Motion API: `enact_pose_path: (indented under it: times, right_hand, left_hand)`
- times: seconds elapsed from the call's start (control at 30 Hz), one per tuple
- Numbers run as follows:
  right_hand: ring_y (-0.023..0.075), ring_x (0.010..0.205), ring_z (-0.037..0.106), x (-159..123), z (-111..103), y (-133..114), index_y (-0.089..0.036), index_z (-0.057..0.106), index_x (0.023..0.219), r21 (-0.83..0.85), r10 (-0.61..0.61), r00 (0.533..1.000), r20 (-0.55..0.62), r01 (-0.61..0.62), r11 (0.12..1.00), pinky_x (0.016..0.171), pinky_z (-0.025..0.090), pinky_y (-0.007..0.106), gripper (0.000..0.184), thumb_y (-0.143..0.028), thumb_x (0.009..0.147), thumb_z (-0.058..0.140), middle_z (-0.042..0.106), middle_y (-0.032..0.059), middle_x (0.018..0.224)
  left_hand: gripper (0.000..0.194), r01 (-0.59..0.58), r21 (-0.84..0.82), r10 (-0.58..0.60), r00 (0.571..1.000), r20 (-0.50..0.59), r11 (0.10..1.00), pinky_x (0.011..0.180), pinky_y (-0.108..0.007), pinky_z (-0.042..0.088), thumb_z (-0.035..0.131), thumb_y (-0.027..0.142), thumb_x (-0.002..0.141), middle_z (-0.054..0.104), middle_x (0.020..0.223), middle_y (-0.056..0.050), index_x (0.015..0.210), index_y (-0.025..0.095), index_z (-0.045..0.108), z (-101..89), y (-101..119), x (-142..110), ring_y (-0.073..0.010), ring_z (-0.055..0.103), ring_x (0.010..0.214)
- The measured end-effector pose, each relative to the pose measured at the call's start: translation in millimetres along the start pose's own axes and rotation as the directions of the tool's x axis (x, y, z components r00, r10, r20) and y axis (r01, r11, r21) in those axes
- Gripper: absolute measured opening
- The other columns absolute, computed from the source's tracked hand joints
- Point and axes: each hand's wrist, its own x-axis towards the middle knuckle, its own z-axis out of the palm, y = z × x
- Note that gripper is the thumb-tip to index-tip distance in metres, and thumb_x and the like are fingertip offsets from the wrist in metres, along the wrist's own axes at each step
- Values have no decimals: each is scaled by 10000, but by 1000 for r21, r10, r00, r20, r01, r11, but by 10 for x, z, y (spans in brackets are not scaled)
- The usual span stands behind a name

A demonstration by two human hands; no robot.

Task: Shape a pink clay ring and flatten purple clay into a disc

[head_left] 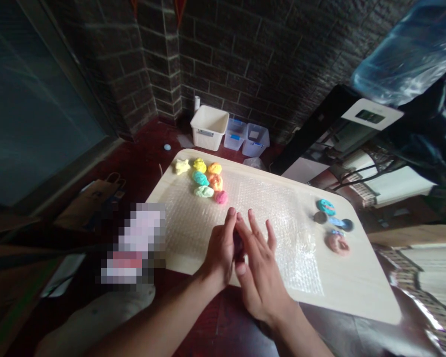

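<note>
My left hand (218, 250) and my right hand (259, 265) are pressed palm to palm over the near edge of a pale wooden board (357, 292). A small dark lump (238, 244) shows between the palms; what it is stays unclear. The right hand's fingers are stretched out, and the left hand curls against it. A sheet of bubble wrap (278, 208) covers the board's middle under the hands. Several coloured clay lumps (207, 181) lie at the board's far left: yellow, orange, teal, green and pink. More clay pieces (334, 228) lie at the right, teal, blue, dark and brown.
A white bin (209, 127) and two clear boxes (247, 139) stand on the red floor by the dark brick wall. A paper bag (92, 196) lies at the left. A black and white appliance (342, 124) stands to the right, with a wicker piece (423, 292) near the board's right end.
</note>
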Motion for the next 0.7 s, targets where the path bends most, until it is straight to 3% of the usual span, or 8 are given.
enact_pose_path:
  times: [0.07, 0.13, 0.23, 0.37, 0.5, 0.6, 0.7]
  right_hand:
    - [382, 1537, 423, 9, -96, 54, -253, 455, 1589, 162, 110, 982, -155, -84, 983, 1259, 241, 691, 566, -520, 1106, 326, 536, 116, 1607]
    - [356, 1386, 584, 22, -156, 129, -264, 607, 1437, 368, 281, 918, -279, -169, 915, 1121, 473, 616, 472, -491, 1108, 357, 632, 119, 1488]
    - [322, 1153, 699, 37, -168, 208, -240, 693, 1272, 512, 419, 855, -305, -224, 829, 923, 594, 513, 407, -471, 1099, 406, 718, 127, 1305]
    - [304, 1120, 703, 38, -170, 155, -241, 701, 1258, 435, 378, 900, -219, -256, 863, 921, 594, 485, 356, -455, 1087, 474, 718, 122, 1276]
    - [327, 1274, 642, 30, -218, 71, -253, 646, 1381, 259, 261, 942, -212, -204, 944, 1050, 548, 548, 383, -424, 1084, 475, 664, 129, 1380]
    - [361, 1445, 517, 33, -196, 63, -230, 573, 1488, 118, 157, 959, -235, -133, 984, 1164, 452, 636, 458, -385, 1063, 499, 581, 145, 1523]
    - [372, 1501, 474, 34, -103, 56, -185, 548, 1523, 38, 47, 980, -191, -40, 998, 1209, 406, 669, 522, -323, 1019, 551, 587, 155, 1546]
  left_hand:
    - [697, -42, 126, 46, 998, -32, 991, 365, -234, 220, 622, 774, 882, 467, 414, 21, 510, 188, 552, 17, 24, -11, -84, 389, 328]
    - [742, -53, 171, 56, 998, -10, 984, 349, -231, 105, 634, 799, 848, 366, 373, 43, 446, 202, 454, 45, 58, -27, -64, 286, 287]
    - [745, -37, 136, 28, 998, 63, 990, 345, -226, 58, 733, 733, 806, 260, 356, 77, 421, 220, 353, 76, 112, -51, -51, 217, 272]
    - [698, 70, 92, -81, 989, 125, 993, 346, -226, 81, 683, 622, 904, 278, 366, 71, 431, 215, 370, 71, 176, -70, -51, 217, 275]
    - [601, 184, 32, -187, 962, 199, 982, 374, -230, 244, 601, 569, 970, 480, 463, 15, 511, 187, 535, 56, 165, -61, -98, 420, 356]
    - [475, 165, -57, -150, 967, 207, 985, 559, -262, 469, 605, 487, 993, 666, 640, -49, 675, 147, 702, 61, 69, -80, -149, 606, 555]
    - [507, 219, -230, -155, 951, 267, 948, 812, -321, 531, 541, 572, 1016, 756, 859, -108, 900, 137, 774, 55, -48, -145, -225, 709, 834]
